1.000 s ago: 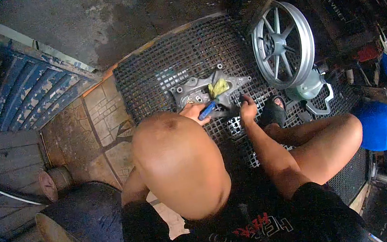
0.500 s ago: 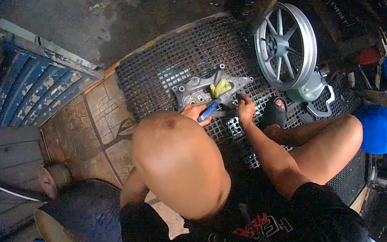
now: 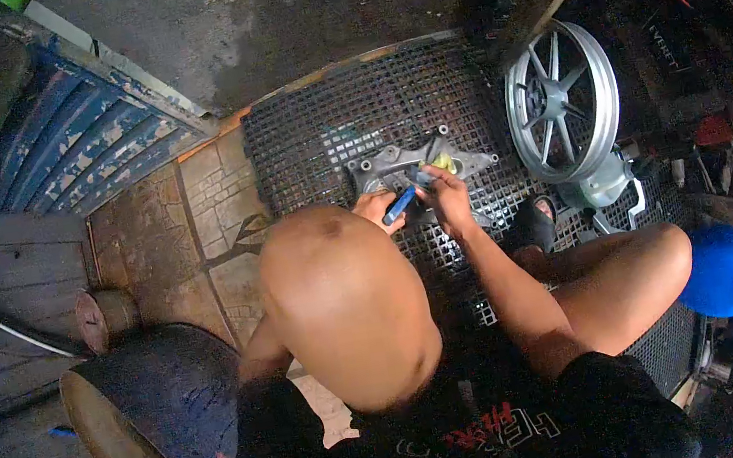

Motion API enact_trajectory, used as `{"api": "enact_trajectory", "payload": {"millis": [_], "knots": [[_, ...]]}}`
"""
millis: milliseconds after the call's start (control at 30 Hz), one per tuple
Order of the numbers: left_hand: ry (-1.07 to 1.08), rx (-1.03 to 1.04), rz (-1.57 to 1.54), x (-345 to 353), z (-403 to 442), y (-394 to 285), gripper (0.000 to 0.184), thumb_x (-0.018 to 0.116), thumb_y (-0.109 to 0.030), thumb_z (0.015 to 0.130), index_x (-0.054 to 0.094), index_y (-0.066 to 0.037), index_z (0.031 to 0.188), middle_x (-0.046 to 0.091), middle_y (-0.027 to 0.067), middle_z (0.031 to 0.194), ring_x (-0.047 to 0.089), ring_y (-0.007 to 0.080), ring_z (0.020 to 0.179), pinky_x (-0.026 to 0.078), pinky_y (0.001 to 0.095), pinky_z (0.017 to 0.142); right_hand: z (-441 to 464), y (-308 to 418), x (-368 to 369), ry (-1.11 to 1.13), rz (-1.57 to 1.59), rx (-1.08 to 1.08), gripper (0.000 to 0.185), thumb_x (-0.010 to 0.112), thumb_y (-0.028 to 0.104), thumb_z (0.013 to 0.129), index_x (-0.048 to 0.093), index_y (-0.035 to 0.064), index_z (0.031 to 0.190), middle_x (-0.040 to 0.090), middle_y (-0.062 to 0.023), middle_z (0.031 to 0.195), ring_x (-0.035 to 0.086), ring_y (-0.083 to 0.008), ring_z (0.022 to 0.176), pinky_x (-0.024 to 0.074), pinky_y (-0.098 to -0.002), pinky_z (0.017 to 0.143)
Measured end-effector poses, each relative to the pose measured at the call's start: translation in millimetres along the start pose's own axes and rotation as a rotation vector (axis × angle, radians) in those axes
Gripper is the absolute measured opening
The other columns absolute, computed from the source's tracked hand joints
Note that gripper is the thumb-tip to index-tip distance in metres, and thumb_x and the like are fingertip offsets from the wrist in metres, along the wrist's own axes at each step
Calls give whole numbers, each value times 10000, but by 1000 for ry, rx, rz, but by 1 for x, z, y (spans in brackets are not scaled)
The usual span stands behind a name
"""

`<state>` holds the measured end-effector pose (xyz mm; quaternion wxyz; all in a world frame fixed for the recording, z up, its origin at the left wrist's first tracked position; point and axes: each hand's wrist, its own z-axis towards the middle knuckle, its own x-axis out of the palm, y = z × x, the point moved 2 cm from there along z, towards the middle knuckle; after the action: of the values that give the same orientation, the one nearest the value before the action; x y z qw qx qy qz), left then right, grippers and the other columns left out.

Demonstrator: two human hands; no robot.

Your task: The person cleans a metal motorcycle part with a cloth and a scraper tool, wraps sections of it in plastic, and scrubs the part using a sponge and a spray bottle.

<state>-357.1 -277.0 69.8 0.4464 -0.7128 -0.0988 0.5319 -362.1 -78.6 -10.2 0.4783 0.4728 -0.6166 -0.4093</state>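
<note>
A grey cast-metal engine casing (image 3: 394, 157) lies on the black grid mat in front of me. My left hand (image 3: 377, 209) is closed around a blue-handled tool (image 3: 399, 204), held slanting over the casing's near side. The tool's grey far end points up and right; its exact kind does not show clearly. My right hand (image 3: 447, 198) is at that grey end, fingers pinched together, and what they grip is too small to make out. Behind the right fingers, a yellow cloth-like piece (image 3: 444, 163) rests on the casing, partly hidden.
A silver spoked wheel (image 3: 560, 100) stands to the right, with a grey-green metal part (image 3: 602, 184) below it. My sandalled foot (image 3: 533, 225) is beside the mat work area. Blue containers (image 3: 719, 271) line the right side. A black grid mat (image 3: 314, 132) covers the floor.
My right hand has moved up and left, from beside the casing onto the tool's grey end, now covering part of the yellow piece. The whole view has shifted slightly.
</note>
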Motion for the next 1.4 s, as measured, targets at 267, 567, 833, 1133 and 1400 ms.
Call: {"api": "enact_trajectory", "payload": {"millis": [267, 567, 833, 1133, 1400], "knots": [[-87, -57, -11, 3, -1, 6, 274, 700, -271, 799, 616, -18, 862, 644, 197, 778, 644, 401, 760, 500, 474, 693, 3, 8, 12, 43, 37, 61, 251, 483, 3, 957, 595, 0, 1181, 543, -62, 1035, 555, -146, 935, 568, -336, 873], [-67, -160, -18, 1, -6, 13, 290, 701, -253, 784, 638, -15, 937, 664, 204, 839, 649, 401, 763, 512, 475, 693, 18, -11, 13, 79, -155, -27, 179, 511, 31, 977, 607, 4, 1125, 550, -45, 1015, 546, -144, 953, 563, -371, 913], [-149, -140, 1, -9, -26, 32, 350, 715, -283, 755, 637, -28, 982, 647, 206, 905, 629, 412, 873, 490, 489, 799, 20, 3, 46, 139, 51, 174, 306, 616, 184, 925, 600, 32, 1189, 601, -89, 1123, 578, -226, 1017, 522, -347, 891], [-374, -296, -220, -89, -90, 63, 338, 675, -148, 803, 608, -52, 1120, 674, 126, 1019, 661, 235, 957, 502, 376, 860, 46, -14, 58, 143, -215, -84, 194, 517, 22, 958, 634, 12, 1112, 576, -76, 1152, 585, -168, 987, 607, -321, 843], [-968, -186, -88, -146, -54, 83, 565, 770, -228, 833, 492, -24, 1281, 602, 128, 1110, 617, 214, 953, 490, 340, 834, 41, -10, 62, 124, -15, 102, 217, 504, 1, 956, 645, 21, 1120, 590, -65, 1203, 572, -161, 1047, 588, -316, 871]]}}
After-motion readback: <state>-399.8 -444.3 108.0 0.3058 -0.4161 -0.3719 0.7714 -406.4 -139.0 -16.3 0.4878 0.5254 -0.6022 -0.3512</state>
